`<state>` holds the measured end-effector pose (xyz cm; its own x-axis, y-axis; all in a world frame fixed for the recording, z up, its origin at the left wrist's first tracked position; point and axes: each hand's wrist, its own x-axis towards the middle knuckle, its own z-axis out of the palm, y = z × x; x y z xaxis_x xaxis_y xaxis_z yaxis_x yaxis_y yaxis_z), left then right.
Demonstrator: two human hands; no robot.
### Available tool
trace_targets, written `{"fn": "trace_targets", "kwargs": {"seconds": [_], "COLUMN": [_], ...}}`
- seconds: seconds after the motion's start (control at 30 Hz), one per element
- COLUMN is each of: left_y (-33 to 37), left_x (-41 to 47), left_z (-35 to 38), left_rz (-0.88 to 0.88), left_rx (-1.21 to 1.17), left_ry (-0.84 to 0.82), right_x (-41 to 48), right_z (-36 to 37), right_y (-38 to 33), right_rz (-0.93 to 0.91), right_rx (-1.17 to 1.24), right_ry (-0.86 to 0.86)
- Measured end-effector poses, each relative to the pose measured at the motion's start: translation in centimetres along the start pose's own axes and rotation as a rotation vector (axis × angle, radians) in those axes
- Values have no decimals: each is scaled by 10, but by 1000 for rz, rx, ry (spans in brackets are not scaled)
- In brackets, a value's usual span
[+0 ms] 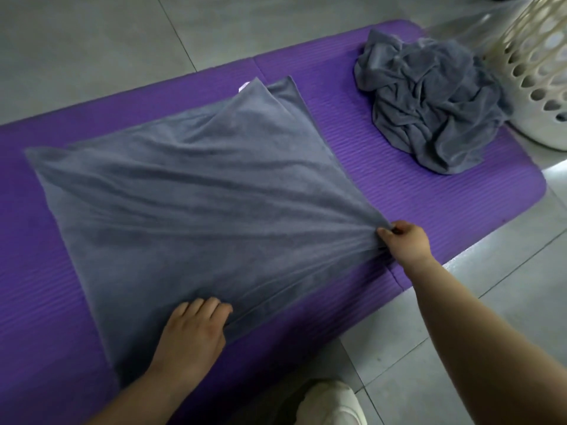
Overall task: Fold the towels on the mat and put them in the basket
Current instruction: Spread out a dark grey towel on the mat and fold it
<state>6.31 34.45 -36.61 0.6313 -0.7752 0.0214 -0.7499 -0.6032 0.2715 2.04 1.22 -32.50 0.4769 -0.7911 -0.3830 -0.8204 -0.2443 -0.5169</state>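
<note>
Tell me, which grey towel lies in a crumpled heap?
The crumpled towel sits beside the white basket, untouched. The spread towel lies on the mat, gripped by the left hand and right hand.

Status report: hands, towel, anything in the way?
Left hand grips near edge of spread towel; right hand pinches its corner. Crumpled towel lies beside basket, unfolded. Nothing blocking.

The left hand lies knuckles up, its fingers curled over the near edge of the towel, forearm reaching in from below. The right hand pinches a towel corner between thumb and curled fingers, its bare arm stretched out straight.
</note>
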Motion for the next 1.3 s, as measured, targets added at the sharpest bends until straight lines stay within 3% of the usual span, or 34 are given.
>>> {"fn": "trace_targets", "kwargs": {"seconds": [0.2, 0.47, 0.57, 0.63, 0.67, 0.73, 0.83, 1.0, 1.17, 1.3], "left_y": [-6, -27, -40, -52, -59, -71, -93, -133, -170, -186], "left_x": [-16, -49, -42, -32, -26, -20, -3, 20, 25, 22], "left_z": [3, -13, -39, -74, -85, -102, -147, -243, -355, -439], "left_rz": [36, 13, -188, -478, -675, -982, -1207, -1204, -1088, -1014], "left_rx": [28, 127, 142, 182, 88, -293, -805, -1160, -1223, -850], "left_ry": [53, -10, -248, -518, -616, -645, -523, 115, 425, 503], "right_x": [-6, 1, -3, -10, -12, -16, -23, -44, -74, -105], "right_z": [24, 9, -3, -12, -16, -23, -32, -58, -100, -121], "right_y": [3, -1, -9, -19, -24, -38, -68, -154, -271, -356], "right_rz": [63, 292, 379, 371, 367, 334, 256, 79, -132, -294], "right_rx": [-128, 245, 419, 490, 531, 592, 710, 838, 792, 560], "right_ry": [63, -35, -134, -169, -176, -165, -166, -220, -298, -173]}}
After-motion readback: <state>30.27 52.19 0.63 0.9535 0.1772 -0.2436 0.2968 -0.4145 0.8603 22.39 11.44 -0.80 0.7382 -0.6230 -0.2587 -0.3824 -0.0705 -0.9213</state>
